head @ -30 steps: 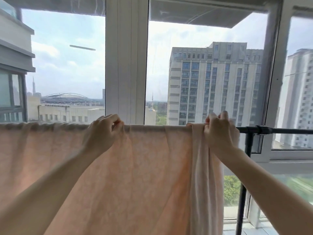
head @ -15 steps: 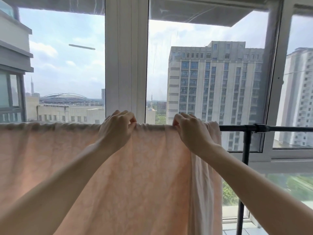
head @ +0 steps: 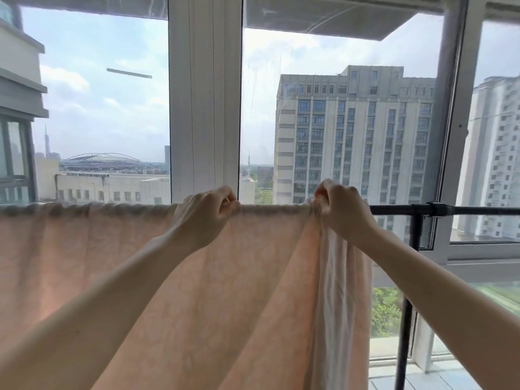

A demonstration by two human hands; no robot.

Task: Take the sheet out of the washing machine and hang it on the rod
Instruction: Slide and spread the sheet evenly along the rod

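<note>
Both hands work at the top fold of the sheet (head: 197,277), where it passes over the rod (head: 399,210). Left hand (head: 204,213) has its fingers curled over the fold, pinching cloth near the middle of the visible span. Right hand (head: 342,211) pinches a gathered bunch of cloth at the sheet's right edge, fingertips closed on the bunch and just above the rod line. Between the two hands the fold lies fairly straight along the rod; to the left it runs on in small puckers out of view.

Sheet: peach, thin, draped over the rod and hanging down past the lower edge of the view. At the right edge it hangs in a narrow column of vertical folds, paler than the rest. Beyond that edge the rod is bare and black, with a joint (head: 434,208) and an upright post (head: 405,319) below it. Window frame (head: 204,108) and city buildings stand behind.

Handling, as a judgement: the cloth is soft and limp, with no stiffness of its own, so it follows whatever point is gripped. Fresh from the wash, it is probably heavier than it looks and likely to cling to itself in folds. Best hold: the top fold, pinched at two separated points and drawn apart along the rod, which would spread the bunched right edge.
</note>
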